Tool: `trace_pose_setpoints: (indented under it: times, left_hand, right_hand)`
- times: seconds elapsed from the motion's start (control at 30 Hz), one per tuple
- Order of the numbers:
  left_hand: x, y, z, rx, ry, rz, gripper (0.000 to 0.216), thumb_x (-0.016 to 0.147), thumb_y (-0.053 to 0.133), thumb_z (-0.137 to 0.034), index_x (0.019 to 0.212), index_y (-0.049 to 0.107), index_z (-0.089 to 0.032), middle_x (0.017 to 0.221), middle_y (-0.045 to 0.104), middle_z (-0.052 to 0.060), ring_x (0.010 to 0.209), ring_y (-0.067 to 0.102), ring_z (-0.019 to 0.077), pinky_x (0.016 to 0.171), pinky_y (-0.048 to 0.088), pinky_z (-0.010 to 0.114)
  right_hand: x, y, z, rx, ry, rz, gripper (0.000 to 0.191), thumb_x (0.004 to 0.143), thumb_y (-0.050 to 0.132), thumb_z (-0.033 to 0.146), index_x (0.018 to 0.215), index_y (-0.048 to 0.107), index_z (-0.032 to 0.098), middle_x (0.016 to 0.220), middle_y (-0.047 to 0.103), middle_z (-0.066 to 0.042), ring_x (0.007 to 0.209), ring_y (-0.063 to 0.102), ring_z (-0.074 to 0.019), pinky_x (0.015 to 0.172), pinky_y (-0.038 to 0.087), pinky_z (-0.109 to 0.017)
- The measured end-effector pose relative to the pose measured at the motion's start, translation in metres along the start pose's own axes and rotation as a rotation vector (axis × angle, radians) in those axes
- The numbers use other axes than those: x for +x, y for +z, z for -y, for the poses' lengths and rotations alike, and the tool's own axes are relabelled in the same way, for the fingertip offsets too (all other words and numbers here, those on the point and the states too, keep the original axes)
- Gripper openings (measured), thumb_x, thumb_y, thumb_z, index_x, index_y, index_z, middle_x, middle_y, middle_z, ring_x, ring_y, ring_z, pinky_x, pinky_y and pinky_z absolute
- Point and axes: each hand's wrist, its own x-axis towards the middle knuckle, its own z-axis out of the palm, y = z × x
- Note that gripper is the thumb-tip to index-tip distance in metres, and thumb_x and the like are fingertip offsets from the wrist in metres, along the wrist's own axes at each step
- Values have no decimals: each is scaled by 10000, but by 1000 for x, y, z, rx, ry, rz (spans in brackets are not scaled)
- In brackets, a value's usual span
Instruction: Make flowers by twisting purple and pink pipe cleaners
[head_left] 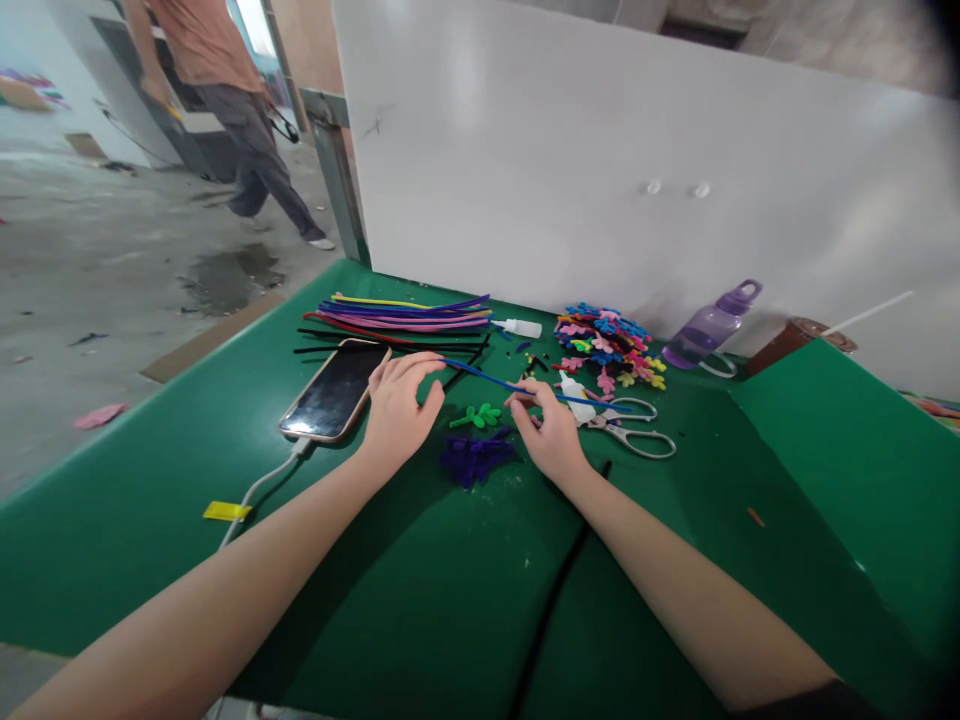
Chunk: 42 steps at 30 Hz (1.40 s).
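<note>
A blue pipe cleaner [484, 374] stretches between my hands over the green table [420, 600]. Its left end meets the fingertips of my left hand [401, 405]; the thumb stands apart, and the grip itself is partly hidden. My right hand [551, 430] pinches the same pipe cleaner between thumb and fingers, and its free end runs on to the right over the scissors [637, 440]. Between the hands lie a green leafy sprig [476, 415] and a pile of dark purple pipe-cleaner pieces [476, 458]. Beside my right hand is a white squeeze bottle [576, 398].
A bundle of coloured pipe cleaners [412, 315], a plugged-in phone [335, 390] and a second white bottle [521, 328] lie leftward. Farther back are colourful fuzzy flowers [607, 345], a purple water bottle [709, 325] and a brown cup [787, 342]. A person [240, 110] walks behind.
</note>
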Motion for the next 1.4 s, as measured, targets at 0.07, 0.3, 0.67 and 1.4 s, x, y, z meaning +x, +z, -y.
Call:
trace_pose_setpoints:
  times: [0.07, 0.3, 0.67, 1.4]
  left_hand:
    - [0, 1, 1, 15, -14, -22, 243, 840, 437, -222, 1047, 564, -222, 1183, 585, 41, 1124, 494, 221, 1015, 277, 434]
    - [1, 13, 10, 46, -60, 36, 198, 796, 490, -238, 971, 580, -219, 1222, 529, 56, 1165, 443, 243, 1044, 261, 457]
    - [41, 24, 25, 162, -47, 267, 256, 804, 472, -309, 1003, 587, -197, 1139, 588, 57, 1086, 510, 222, 950, 405, 367]
    - [98, 53, 81, 447, -67, 249, 397, 849, 312, -248, 1100, 603, -148, 1292, 506, 111, 1205, 360, 300, 998, 242, 514]
  right_hand:
    - [-1, 0, 0, 4, 4, 5, 237, 864, 450, 295, 1081, 481, 205, 911, 668, -51, 873, 634, -180, 680, 495, -287]
    - [1, 2, -8, -76, 14, 28, 212, 889, 406, 334, 984, 544, 204, 701, 647, -16, 666, 619, -168, 611, 458, -274]
    - [4, 1, -13, -185, 71, 41, 362, 888, 394, 327, 1211, 475, 183, 483, 535, 47, 474, 529, -161, 576, 407, -287]
    - [4, 7, -17, 55, -21, 16, 371, 870, 408, 249, 1237, 377, 209, 720, 629, -9, 645, 632, -170, 650, 501, -311]
